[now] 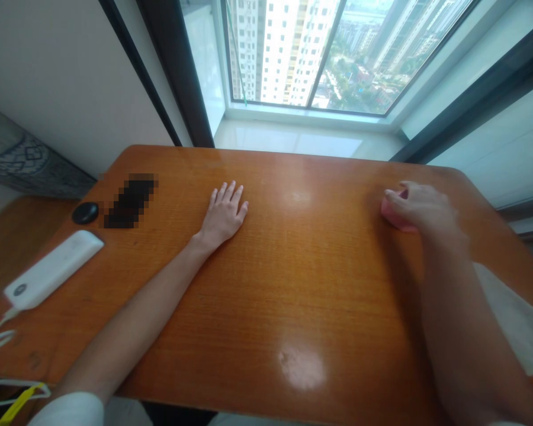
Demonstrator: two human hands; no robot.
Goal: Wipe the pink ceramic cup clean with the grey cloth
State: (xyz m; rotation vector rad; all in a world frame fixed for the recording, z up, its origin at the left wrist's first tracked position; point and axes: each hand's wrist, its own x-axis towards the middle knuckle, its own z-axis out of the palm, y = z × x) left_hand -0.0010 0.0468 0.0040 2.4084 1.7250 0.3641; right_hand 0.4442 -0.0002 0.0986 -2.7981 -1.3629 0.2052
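The right hand (420, 207) lies over a small pink object (393, 218) at the far right of the table (302, 284); the fingers curl down across it and the thumb sits on its left side, but the hand is blurred and covers most of the object, so I cannot tell whether it is truly clamped or only rested upon; the pink object touches the tabletop, not far from the right edge. The left hand (224, 214) is flat on the wood near the middle, palm down, fingers spread and holding nothing, well apart from the right.

The risk, as I judge it, sits on the right: the surface is glossy and the object lies near the edge, so a loose hold or a push to the right could send it sliding off; what it is made of is not clear, so how it would bear a squeeze is unknown.

Far to the left lie a white device (53, 269) with cables (0, 340) trailing off the near-left corner, a black round disc (85, 213) and a blurred-out dark patch (129, 201) beside it; a left arm sweeping that way could snag the cables and drag the device. Beyond the far edge is a window (328, 53) - its glare lies on the wood - which could hide small things on the surface
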